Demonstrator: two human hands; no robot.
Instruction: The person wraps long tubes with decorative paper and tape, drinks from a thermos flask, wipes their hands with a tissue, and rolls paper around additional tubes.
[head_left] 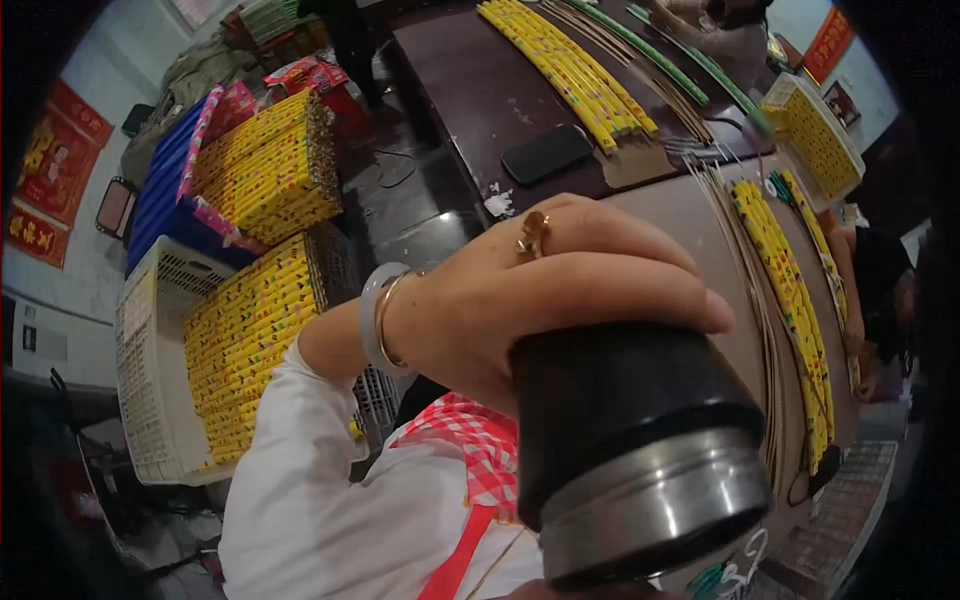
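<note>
My left hand (560,270), with a ring on a finger and bangles at the wrist, is closed around a black flask with a steel band (640,420). It is held up close to the camera and tilted, and its steel end points down towards the bottom edge of the view. The flask hides part of the table behind it. My right hand cannot be made out; only a thin sliver of skin shows at the bottom edge, and I cannot tell what it belongs to.
Yellow patterned sticks fill a white crate (145,370) and a blue crate (160,195) on the left. A dark table (450,60) bears yellow rods (570,75), green rods (650,50) and a black phone (547,154). Other people sit at right and at the back.
</note>
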